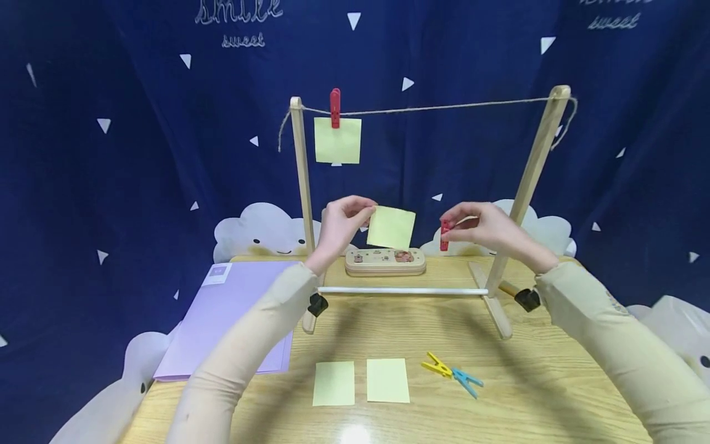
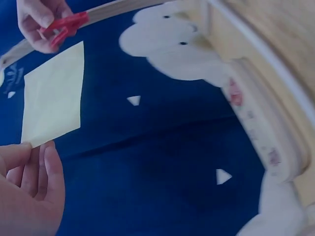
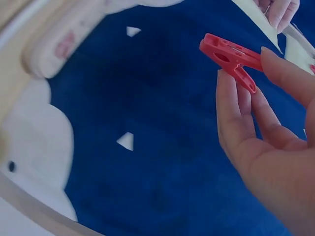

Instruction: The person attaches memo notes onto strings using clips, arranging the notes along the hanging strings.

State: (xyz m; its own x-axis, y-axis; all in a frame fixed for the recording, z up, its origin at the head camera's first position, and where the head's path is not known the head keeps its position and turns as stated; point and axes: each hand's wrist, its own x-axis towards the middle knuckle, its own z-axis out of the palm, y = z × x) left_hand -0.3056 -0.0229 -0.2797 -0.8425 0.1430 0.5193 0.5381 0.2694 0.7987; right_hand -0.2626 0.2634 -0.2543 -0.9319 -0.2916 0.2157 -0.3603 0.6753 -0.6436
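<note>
My left hand (image 1: pixel 345 223) pinches a pale yellow sticky note (image 1: pixel 391 227) by its edge, thumb on one face and fingers behind. The note is held up in the air below the string (image 1: pixel 444 108). To its right, my right hand (image 1: pixel 481 227) holds a red clothespin (image 3: pixel 231 58) between thumb and fingers, apart from the note. In the left wrist view the sticky note (image 2: pixel 53 96) hangs between the two hands. Another red clothespin (image 1: pixel 335 110) fixes a second yellow note (image 1: pixel 338 142) to the string near its left end.
A wooden stand (image 1: pixel 529 166) carries the string. Behind its lower bar (image 1: pixel 402 291) lies a pencil case (image 1: pixel 385 263). Two yellow notes (image 1: pixel 333 383) lie in front, with a yellow clothespin (image 1: pixel 437 365) and a blue clothespin (image 1: pixel 467 381). A purple folder (image 1: pixel 222 320) lies at left.
</note>
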